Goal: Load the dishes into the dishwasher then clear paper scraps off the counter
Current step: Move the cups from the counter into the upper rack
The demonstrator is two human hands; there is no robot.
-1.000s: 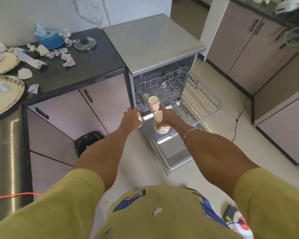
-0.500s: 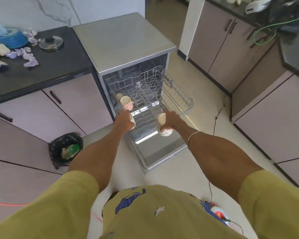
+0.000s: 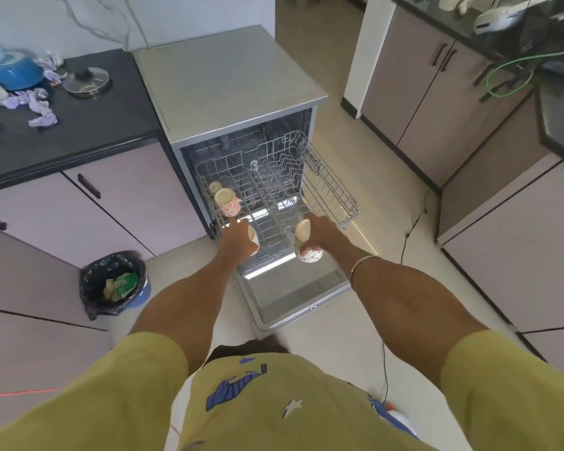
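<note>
The dishwasher point(image 3: 228, 86) stands open with its door point(image 3: 293, 288) down and its upper wire rack point(image 3: 332, 193) pulled out. A red-patterned cup point(image 3: 227, 201) lies in the rack's left side, another cup point(image 3: 214, 187) just behind it. My left hand point(image 3: 238, 237) grips a small cup point(image 3: 254, 238) at the rack's front left edge. My right hand point(image 3: 318, 232) holds a white patterned cup point(image 3: 307, 245) tilted, over the rack's front. Crumpled paper scraps point(image 3: 38, 107) lie on the black counter point(image 3: 88, 125) at the left.
A blue bowl point(image 3: 12, 71) and a glass pot lid point(image 3: 87, 81) sit on the counter. A bin with a black liner point(image 3: 114, 283) stands on the floor left of the door. A cable point(image 3: 411, 229) runs along the floor at the right, beside cabinets point(image 3: 424, 79).
The view has swung right and back, so the plates on the counter are out of view. Both hands stay at the rack's front with their cups, barely shifted.
</note>
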